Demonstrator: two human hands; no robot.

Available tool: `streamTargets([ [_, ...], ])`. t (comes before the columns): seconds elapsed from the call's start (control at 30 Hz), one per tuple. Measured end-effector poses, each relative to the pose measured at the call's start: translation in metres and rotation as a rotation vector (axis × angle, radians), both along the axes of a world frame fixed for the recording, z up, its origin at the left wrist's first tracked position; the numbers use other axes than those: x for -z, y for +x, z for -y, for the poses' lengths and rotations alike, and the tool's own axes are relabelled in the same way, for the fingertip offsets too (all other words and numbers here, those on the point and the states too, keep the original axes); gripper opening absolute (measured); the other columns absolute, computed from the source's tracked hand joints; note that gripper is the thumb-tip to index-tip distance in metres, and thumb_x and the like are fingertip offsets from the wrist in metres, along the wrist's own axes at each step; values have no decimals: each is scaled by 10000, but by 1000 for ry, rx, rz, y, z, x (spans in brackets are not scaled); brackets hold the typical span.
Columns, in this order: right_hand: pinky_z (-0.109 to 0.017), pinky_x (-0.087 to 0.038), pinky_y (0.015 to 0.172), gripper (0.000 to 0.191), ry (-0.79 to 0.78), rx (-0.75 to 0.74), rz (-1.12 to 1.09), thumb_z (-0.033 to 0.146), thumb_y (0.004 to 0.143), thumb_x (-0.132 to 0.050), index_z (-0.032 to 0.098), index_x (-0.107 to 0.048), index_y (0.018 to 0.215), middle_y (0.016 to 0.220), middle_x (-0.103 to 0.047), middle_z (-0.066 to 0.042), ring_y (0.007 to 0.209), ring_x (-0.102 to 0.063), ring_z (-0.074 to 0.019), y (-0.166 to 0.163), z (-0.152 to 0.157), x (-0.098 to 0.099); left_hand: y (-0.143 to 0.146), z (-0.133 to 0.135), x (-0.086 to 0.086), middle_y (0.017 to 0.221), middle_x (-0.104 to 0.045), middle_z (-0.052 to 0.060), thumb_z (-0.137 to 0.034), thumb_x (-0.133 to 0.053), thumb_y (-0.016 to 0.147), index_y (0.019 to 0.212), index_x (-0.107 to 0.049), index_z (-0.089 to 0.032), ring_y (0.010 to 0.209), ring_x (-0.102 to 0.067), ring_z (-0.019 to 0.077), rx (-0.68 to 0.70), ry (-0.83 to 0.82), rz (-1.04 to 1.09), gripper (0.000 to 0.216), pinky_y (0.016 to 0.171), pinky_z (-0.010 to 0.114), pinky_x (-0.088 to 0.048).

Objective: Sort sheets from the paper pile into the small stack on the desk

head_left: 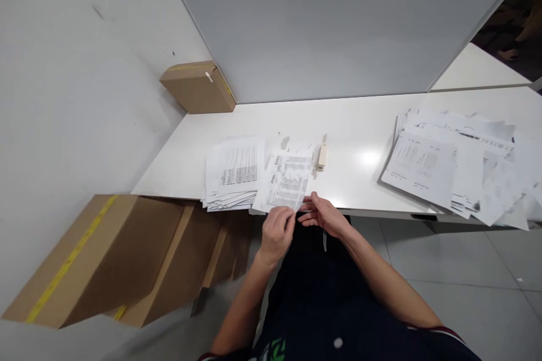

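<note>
A printed sheet of paper [290, 177] lies at the table's front edge, its lower part over the edge. My left hand [277, 231] is closed, thumb and fingers pinching the sheet's near edge. Close to the sheet's lower right corner is my right hand [324, 216], fingers stretched out and apart; I cannot tell whether they touch the paper. Left of the sheet, and partly meeting it, sits a stack of printed papers [235, 169]. Just right of the sheet is a small beige block-shaped object [322, 157] with a dark mark on its near end.
The white table [355, 124] backs onto a grey panel [322, 28]. Loose papers [457, 163] are heaped at the right. A cardboard box [199, 90] sits in the back left corner. Larger taped cartons [97, 259] stand on the floor at the left, below the tabletop.
</note>
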State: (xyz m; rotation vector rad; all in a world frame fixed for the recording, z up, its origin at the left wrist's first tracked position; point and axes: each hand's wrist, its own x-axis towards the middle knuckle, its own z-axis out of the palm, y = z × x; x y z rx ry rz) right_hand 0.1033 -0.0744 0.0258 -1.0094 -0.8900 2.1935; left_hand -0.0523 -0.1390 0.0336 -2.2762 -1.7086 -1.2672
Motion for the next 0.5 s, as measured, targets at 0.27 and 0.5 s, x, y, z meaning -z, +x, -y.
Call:
streamTargets([
  [0.27, -276, -511, 611, 345, 128, 108, 99, 414, 713, -653, 139, -637, 921, 783, -693, -45, 690, -637, -176, 3, 2, 18, 28, 16, 11, 748, -606, 34, -128, -538, 792, 783, -532, -171, 763, -558, 150, 185, -68, -71, 45, 713, 311, -459],
  [0.5, -370, -525, 725, 383, 223, 73, 250, 417, 743, -608, 138, -653, 1001, 934, -700, -83, 843, -656, -261, 28, 12, 22, -33, -10, -1, 829, -636, 64, -162, -522, 812, 880, -582, -175, 854, -564, 182, -210, 46, -64, 92, 801, 349, -455],
])
